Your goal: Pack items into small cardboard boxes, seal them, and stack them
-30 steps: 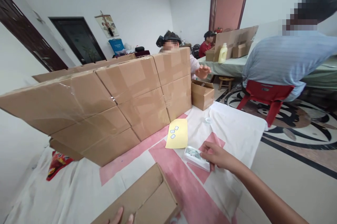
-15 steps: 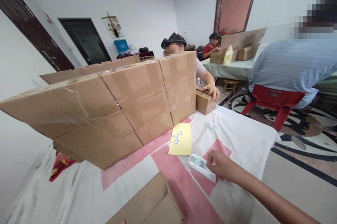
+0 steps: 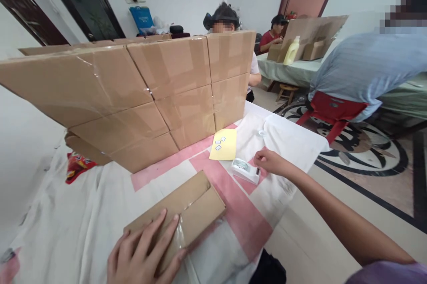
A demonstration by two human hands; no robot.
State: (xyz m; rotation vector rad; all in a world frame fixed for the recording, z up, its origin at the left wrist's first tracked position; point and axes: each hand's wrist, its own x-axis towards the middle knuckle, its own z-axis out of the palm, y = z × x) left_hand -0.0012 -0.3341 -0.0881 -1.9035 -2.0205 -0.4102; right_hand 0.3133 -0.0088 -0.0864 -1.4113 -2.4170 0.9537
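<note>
My left hand [image 3: 147, 248] lies with spread fingers on top of a closed cardboard box [image 3: 196, 204] at the near side of the table. A strip of clear tape shows on the box by my fingertips. My right hand [image 3: 269, 161] has its fingers curled together just beside the right end of a small white box [image 3: 246, 171] with a printed picture on it. Whether anything is between those fingers is hidden. Behind the white box lies a yellow card [image 3: 224, 144] with several small white outlined pieces on it.
Taped cardboard boxes [image 3: 183, 93] form a wall across the table. A white ring-like item [image 3: 261, 133] lies on the white and pink cloth [image 3: 240, 204]. A red packet [image 3: 78, 166] sits at left. One person [image 3: 253, 70] is behind the wall; another [image 3: 360, 70] sits at right.
The view has tipped downward. My left hand now shows on the cardboard box. My right hand stays by the white box. The person opposite and the small carton have withdrawn from the table corner.
</note>
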